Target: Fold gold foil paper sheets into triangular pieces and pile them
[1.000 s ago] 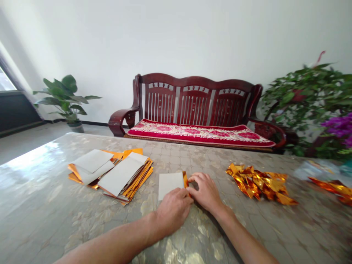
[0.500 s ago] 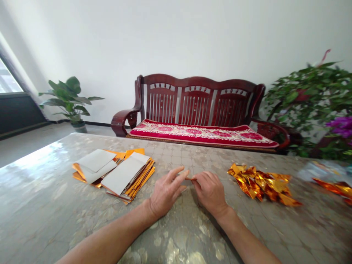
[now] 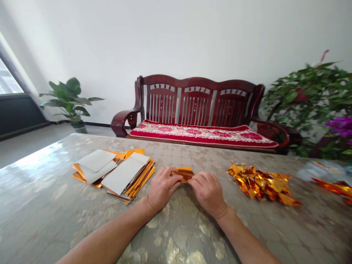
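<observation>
A small piece of gold foil paper (image 3: 186,173) is held up between both hands over the middle of the table. My left hand (image 3: 162,187) pinches its left end with thumb and fingers. On its right end, my right hand (image 3: 208,191) has its fingers closed. The paper looks folded, though the fingers hide both of its ends. To the left of my left hand lies a stack of gold foil sheets (image 3: 124,175), pale backs up. Right of my right hand sits a pile of folded gold foil pieces (image 3: 260,183).
The table (image 3: 176,234) has a glossy patterned cover. At its right edge lie a clear plastic bag (image 3: 324,171) and more orange-gold foil (image 3: 334,187). Behind stands a dark red wooden bench (image 3: 196,99) with a red floral cover, between potted plants (image 3: 74,97).
My left fingers, spread before, have closed on the paper's left end. The paper has turned, so its gold face now shows. The stack and the pile have not moved.
</observation>
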Tool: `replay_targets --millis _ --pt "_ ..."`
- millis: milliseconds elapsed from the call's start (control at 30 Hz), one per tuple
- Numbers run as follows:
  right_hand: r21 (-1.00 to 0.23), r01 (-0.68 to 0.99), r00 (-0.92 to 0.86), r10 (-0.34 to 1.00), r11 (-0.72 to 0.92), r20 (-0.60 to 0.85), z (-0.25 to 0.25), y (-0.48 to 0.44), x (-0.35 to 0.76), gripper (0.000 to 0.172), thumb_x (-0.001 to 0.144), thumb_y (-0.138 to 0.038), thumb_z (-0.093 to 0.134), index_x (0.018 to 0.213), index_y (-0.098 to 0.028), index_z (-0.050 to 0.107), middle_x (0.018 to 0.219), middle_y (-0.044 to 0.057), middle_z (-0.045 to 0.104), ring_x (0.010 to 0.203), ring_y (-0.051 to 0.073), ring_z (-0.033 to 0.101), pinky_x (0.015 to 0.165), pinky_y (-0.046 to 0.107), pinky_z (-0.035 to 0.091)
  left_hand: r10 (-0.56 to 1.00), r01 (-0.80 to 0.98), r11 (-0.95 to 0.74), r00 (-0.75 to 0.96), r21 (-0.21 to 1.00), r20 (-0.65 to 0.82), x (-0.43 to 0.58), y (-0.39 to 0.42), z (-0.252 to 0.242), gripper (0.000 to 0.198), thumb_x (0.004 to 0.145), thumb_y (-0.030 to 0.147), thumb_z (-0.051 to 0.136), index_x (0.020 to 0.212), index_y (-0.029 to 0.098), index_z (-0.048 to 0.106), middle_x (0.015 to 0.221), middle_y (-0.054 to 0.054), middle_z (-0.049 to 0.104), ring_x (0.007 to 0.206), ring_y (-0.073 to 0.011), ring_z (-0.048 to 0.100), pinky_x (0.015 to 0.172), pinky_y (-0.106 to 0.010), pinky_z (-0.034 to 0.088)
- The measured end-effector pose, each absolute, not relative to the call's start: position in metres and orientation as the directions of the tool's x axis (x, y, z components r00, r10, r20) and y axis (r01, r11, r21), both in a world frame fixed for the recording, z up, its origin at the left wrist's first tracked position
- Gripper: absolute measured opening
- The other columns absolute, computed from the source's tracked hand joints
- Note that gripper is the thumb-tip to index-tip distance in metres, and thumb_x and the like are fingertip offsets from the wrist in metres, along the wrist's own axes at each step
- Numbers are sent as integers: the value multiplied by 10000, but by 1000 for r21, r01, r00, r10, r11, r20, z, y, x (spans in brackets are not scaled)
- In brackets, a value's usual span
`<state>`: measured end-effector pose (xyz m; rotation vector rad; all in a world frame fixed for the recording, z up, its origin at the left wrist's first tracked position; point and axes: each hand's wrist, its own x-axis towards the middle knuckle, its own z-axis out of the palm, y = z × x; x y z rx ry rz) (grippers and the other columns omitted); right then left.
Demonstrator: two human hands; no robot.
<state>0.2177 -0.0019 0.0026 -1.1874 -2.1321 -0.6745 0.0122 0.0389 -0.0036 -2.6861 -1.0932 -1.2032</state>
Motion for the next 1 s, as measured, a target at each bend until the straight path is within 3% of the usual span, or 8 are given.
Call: replay_targets --millis 167,367,467,733,1000 --pt "36 869 -422 701 494 575 -4 3 218 159 946 -249 551 894 -243 701 820 35 676 870 200 530 770 332 363 613 637 -755 602 154 512 13 41 -6 255 971 315 485 873 252 713 872 -25 654 842 -177 544 753 -292 422" --pt "-230 880 -273 840 415 470 -12 7 221 127 929 -261 587 917 -250 713 868 7 708 867 181 555 788 301 392 717 689 -682 561 246 414 10 49 -11 284 986 333 451 850 218 672 839 -17 655 851 -174 551 759 -281 387" --pt "-305 892 -204 900 333 385 -14 8 222 151 930 -263 575 895 -260 722 868 -2 713 872 181 566 767 290 399 765 702 -640 541 312 350 10 53 -13 248 966 308 494 816 209 665 828 -9 673 837 -171 569 733 -272 374" --pt "-364 901 -133 947 238 291 -12 12 221 194 937 -258 524 844 -238 693 882 7 699 896 177 570 756 276 391 853 705 -517 471 485 225 14 62 -14 229 912 273 516 767 204 680 813 -11 707 799 -161 604 695 -253 354" --pt "-319 910 -180 946 264 270 -13 16 222 224 946 -335 525 804 -243 672 849 -4 692 853 165 555 736 270 358 900 742 -413 420 528 113 17 65 -10 230 880 287 512 774 200 696 802 -18 716 744 -151 608 635 -238 333"
